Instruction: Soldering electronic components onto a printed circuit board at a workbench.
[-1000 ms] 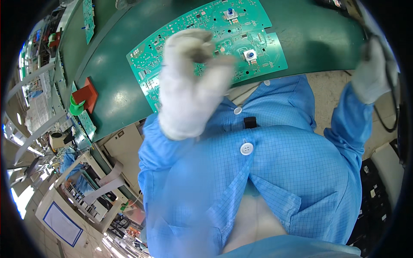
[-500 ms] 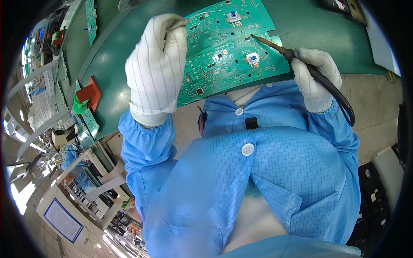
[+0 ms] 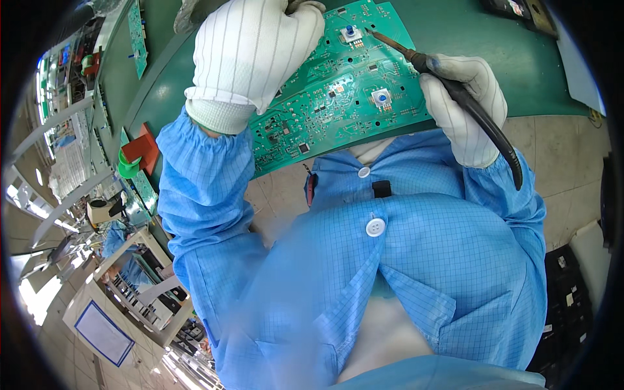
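Observation:
My right hand (image 3: 469, 107), in a white striped glove, grips a black-handled soldering iron (image 3: 420, 62). The iron's tip points left, just beside a white component with a blue knob (image 3: 351, 32) on a large green circuit board (image 3: 344, 127); whether it touches is too small to tell. A second blue-knobbed component (image 3: 381, 99) sits nearer me. Over the board's left part is my gloved left hand (image 3: 253, 49), its fingers curled closed at the top edge of the view. What they hold, if anything, is hidden.
The board lies on a green tabletop (image 3: 513, 78) along its near edge. At left are a red-brown block (image 3: 149, 149), a green round piece (image 3: 128, 166) and another narrow circuit board (image 3: 137, 39). A dark device (image 3: 507, 8) sits at the far right.
Both hands have moved farther away from me across the board. The iron's tip went from mid-board to near the far blue-knobbed component. My left hand also moved slightly right at the fingers.

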### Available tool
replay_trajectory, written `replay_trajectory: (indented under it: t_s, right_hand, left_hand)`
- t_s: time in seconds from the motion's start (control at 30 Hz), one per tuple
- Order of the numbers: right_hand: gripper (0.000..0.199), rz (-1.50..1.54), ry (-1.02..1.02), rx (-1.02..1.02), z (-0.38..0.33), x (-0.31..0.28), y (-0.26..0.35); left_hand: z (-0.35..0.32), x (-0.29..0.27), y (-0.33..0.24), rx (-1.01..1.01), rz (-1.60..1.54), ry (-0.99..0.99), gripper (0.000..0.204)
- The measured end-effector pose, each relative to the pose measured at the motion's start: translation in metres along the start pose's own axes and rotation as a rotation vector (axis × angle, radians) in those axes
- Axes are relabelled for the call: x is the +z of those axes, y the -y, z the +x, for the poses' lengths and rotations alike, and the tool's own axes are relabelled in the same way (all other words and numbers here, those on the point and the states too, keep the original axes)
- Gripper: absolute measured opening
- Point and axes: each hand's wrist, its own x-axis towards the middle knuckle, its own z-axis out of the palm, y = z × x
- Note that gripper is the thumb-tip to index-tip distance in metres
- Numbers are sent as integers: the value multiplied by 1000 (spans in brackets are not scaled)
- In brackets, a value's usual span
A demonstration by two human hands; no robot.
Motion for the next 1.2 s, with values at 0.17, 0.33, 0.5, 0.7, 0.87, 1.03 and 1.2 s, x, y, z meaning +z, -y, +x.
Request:
replay_trajectory:
  t_s: [0.17,0.33,0.5,0.7,0.87,1.03,1.2]
  right_hand:
    - [23,-63,64,51,-2,-3,-1]
    - [22,-112,97,-21,3,-3,-1]
    - [21,-86,100,61,4,-5,0]
    - [22,-76,113,51,5,-8,-2]
    - [22,-52,118,64,4,-9,-3]
    - [23,-60,128,53,6,-11,-2]
    - [22,-79,101,36,6,-9,-4]
  left_hand:
    - [10,3,-3,-51,11,85,15]
    - [12,5,-1,-2,30,123,15]
    - [15,9,-1,48,14,116,14]
    - [17,20,7,179,62,48,13]
    - [19,22,5,127,63,87,13]
    - [20,20,-2,60,40,157,14]
    - [20,24,1,90,21,150,14]
